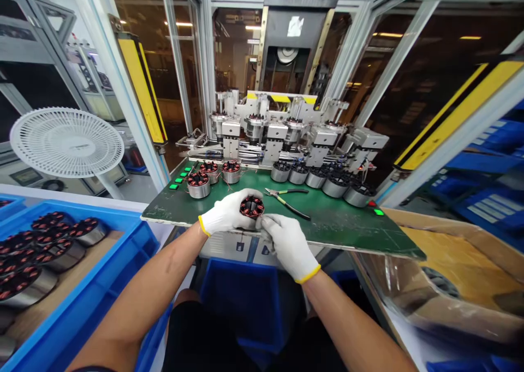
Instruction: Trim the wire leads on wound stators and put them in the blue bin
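A motor stator [251,208] with copper windings and a steel rim is held over the front edge of the green worktable. My left hand [229,210], in a white glove with a yellow cuff, is wrapped round its left side. At its right side is my gloved right hand [285,242], thumb and fingers pinched together close to the rim; whatever lies between those fingertips is too small to make out. Cutting pliers [287,199] with green and black handles lie behind my right hand. Three wound stators [198,185] stand at the table's left.
Steel stators with black tops [335,184] line the table's back right, before a machine with several stations [274,137]. A blue crate [135,235] of wound stators is at left, near a white fan [67,142]. Yellow bars [141,88] flank the opening. A carton [458,268] stands right.
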Available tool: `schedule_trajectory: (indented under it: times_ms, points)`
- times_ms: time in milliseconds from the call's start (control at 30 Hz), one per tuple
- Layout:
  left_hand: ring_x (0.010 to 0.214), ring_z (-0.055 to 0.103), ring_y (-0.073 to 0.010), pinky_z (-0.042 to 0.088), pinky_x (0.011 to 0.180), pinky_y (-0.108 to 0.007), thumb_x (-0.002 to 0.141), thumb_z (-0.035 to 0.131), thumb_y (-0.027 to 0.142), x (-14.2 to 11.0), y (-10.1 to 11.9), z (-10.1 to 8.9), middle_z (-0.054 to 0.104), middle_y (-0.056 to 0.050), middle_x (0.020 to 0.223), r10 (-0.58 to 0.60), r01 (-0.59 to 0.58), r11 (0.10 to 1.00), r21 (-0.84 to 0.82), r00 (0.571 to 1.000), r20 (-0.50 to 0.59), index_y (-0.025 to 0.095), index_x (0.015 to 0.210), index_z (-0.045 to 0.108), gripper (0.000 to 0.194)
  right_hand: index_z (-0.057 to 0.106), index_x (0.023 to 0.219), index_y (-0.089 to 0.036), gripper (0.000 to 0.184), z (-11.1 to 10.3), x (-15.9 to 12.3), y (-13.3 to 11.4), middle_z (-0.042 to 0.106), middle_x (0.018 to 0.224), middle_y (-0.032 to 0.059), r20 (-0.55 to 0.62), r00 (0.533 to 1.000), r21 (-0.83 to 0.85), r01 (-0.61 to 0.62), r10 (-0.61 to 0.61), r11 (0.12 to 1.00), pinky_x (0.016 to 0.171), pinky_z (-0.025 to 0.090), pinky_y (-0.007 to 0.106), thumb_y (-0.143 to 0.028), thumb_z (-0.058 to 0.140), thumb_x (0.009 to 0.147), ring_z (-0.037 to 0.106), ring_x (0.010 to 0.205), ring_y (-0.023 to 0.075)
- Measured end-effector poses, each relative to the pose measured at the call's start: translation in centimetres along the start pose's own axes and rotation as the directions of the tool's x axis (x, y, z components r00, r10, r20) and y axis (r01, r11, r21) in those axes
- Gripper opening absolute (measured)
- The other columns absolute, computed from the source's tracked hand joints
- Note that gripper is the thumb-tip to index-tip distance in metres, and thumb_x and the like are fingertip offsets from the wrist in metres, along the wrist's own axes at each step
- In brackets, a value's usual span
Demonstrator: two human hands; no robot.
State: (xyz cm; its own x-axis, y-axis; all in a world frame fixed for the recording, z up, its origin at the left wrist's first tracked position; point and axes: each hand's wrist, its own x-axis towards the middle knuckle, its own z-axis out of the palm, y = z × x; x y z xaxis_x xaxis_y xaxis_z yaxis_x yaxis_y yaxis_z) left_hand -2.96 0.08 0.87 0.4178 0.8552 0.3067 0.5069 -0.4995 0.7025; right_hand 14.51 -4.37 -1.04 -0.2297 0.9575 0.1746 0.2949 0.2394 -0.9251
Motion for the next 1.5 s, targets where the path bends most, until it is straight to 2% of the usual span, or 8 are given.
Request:
schedule_trajectory:
  times_ms: [100, 200, 533, 767, 967, 1067, 1200, 1500]
  points:
    - [0.105, 0.058, -0.0230, 0.044, 0.095, -0.036, 0.059, 0.068, 0.018, 0.2, 0.2, -0.5, 0.061, -0.004, 0.115, 0.059, -0.054, 0.996, -0.074, 0.996, 0.071, 0.019, 0.117, 0.054, 0.060, 0.052, 0.078, -0.017, 0.029, 0.9, -0.3, 0.6, 0.017, 0.053, -0.0108, 0.321, 0.940, 0.655, -0.310, 0.118, 0.689, 0.037, 0.013, 0.016, -0.046, 0.056, 0.080, 0.008, 0.041, 0.0037]
    - [0.106, 0.057, -0.0232, 0.045, 0.095, -0.036, 0.056, 0.065, 0.011, 0.4, 0.1, -0.8, 0.061, -0.004, 0.116, 0.070, -0.055, 0.990, -0.131, 0.991, 0.115, 0.019, 0.116, 0.055, 0.062, 0.051, 0.078, -0.016, 0.033, 2.5, -0.8, 1.6, 0.017, 0.054, -0.0116, 0.326, 0.938, 0.805, -0.340, 0.116, 0.485, 0.036, 0.010, 0.014, -0.047, 0.064, 0.077, 0.007, 0.042, 0.0020]
    - [0.104, 0.058, -0.0237, 0.046, 0.092, -0.036, 0.052, 0.067, 0.011, 0.7, 0.0, -1.1, 0.061, -0.002, 0.115, 0.012, 0.022, 0.981, -0.193, 0.984, 0.176, 0.021, 0.116, 0.057, 0.066, 0.055, 0.070, -0.018, 0.045, 4.7, -1.9, 4.7, 0.044, 0.051, -0.0034, -0.139, 0.964, 0.267, -0.186, 0.229, 0.946, 0.037, 0.028, 0.020, -0.061, 0.049, 0.081, 0.033, 0.041, 0.0075]
    - [0.122, 0.048, -0.0268, 0.037, 0.104, -0.038, 0.053, 0.070, 0.018, -0.1, 0.2, -1.6, 0.053, -0.004, 0.132, -0.009, 0.035, 0.988, -0.153, 0.986, 0.165, 0.024, 0.134, 0.043, 0.086, 0.062, 0.079, -0.016, 0.048, 4.5, -4.0, 5.9, 0.049, 0.049, -0.0020, -0.063, 0.984, 0.175, -0.156, 0.169, 0.972, 0.042, 0.037, 0.023, -0.058, 0.041, 0.087, 0.045, 0.042, 0.0114]
    - [0.124, 0.047, -0.0256, 0.034, 0.106, -0.037, 0.069, 0.067, 0.040, -3.9, 0.1, -1.4, 0.048, -0.004, 0.139, -0.219, 0.212, 0.974, -0.080, 0.971, -0.093, 0.026, 0.140, 0.035, 0.079, 0.066, 0.099, -0.017, 0.036, -1.8, -8.2, 5.1, 0.061, 0.063, 0.0020, -0.245, 0.950, -0.216, 0.141, -0.194, 0.966, 0.061, 0.047, 0.026, -0.044, 0.043, 0.091, 0.056, 0.054, 0.0146]
    - [0.117, 0.052, -0.0283, 0.037, 0.102, -0.040, 0.068, 0.067, 0.050, -4.1, 1.3, 0.0, 0.055, -0.006, 0.130, -0.318, 0.329, 0.944, 0.011, 0.919, -0.232, 0.025, 0.134, 0.042, 0.076, 0.064, 0.107, -0.019, 0.032, -4.4, -5.8, 2.5, 0.068, 0.083, 0.0048, -0.358, 0.887, -0.324, 0.176, -0.292, 0.930, 0.068, 0.050, 0.028, -0.039, 0.046, 0.090, 0.061, 0.063, 0.0154]
    - [0.103, 0.061, -0.0310, 0.044, 0.090, -0.041, 0.056, 0.072, 0.062, -2.7, 3.1, 2.2, 0.064, -0.007, 0.114, -0.395, 0.442, 0.893, 0.081, 0.858, -0.329, 0.027, 0.126, 0.048, 0.082, 0.059, 0.120, -0.020, 0.036, -4.1, 0.8, 0.4, 0.067, 0.109, 0.0046, -0.198, 0.921, -0.294, 0.270, -0.335, 0.917, 0.083, 0.051, 0.029, -0.025, 0.043, 0.088, 0.065, 0.083, 0.0152]
    - [0.092, 0.065, -0.0342, 0.049, 0.075, -0.043, 0.046, 0.078, 0.055, -1.2, 3.0, 3.1, 0.068, -0.006, 0.100, -0.466, 0.543, 0.827, 0.147, 0.807, -0.362, 0.033, 0.111, 0.055, 0.073, 0.064, 0.114, -0.015, 0.043, -1.8, 5.6, 3.5, 0.067, 0.112, 0.0098, 0.006, 0.890, -0.430, 0.414, -0.456, 0.803, 0.096, 0.047, 0.037, -0.012, 0.038, 0.081, 0.061, 0.106, 0.0193]
